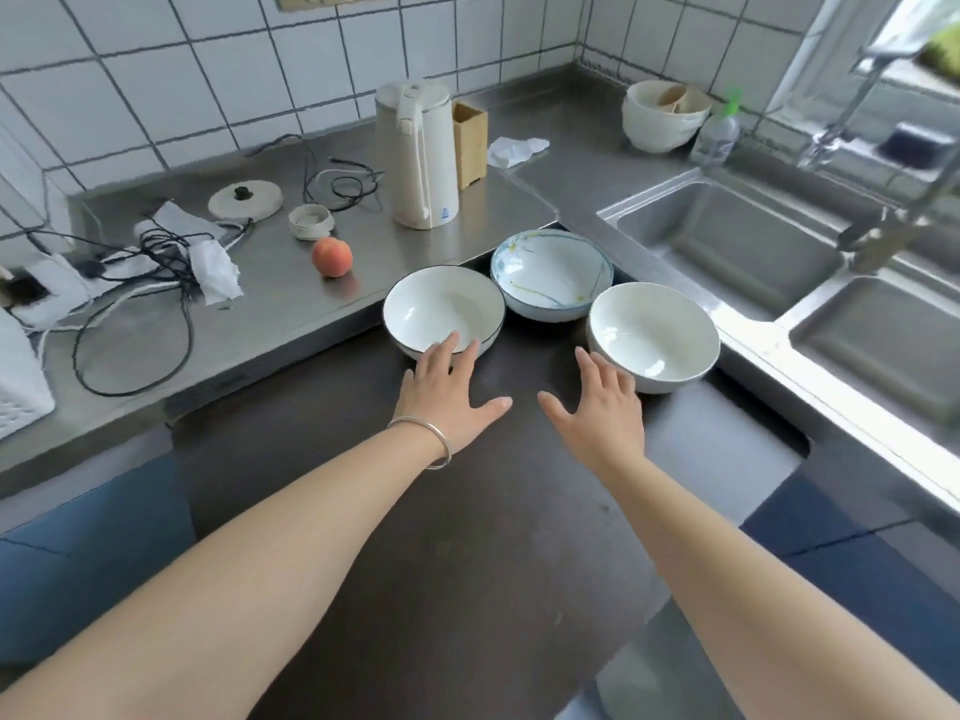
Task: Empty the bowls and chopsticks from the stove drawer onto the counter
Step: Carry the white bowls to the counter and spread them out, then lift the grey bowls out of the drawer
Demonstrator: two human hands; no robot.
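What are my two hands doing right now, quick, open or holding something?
Left hand: open, fingers straight, fingertips at the near rim of the dark-rimmed white bowl.
Right hand: open, fingers spread, holding nothing, beside the plain white bowl.

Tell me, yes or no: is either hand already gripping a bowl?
No. The left hand and right hand are both open with fingers spread, just short of the two near white bowls, gripping neither.

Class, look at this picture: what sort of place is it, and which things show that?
Most likely a home kitchen: a steel sink with a tap, a kettle on the steel counter, and tiled walls.
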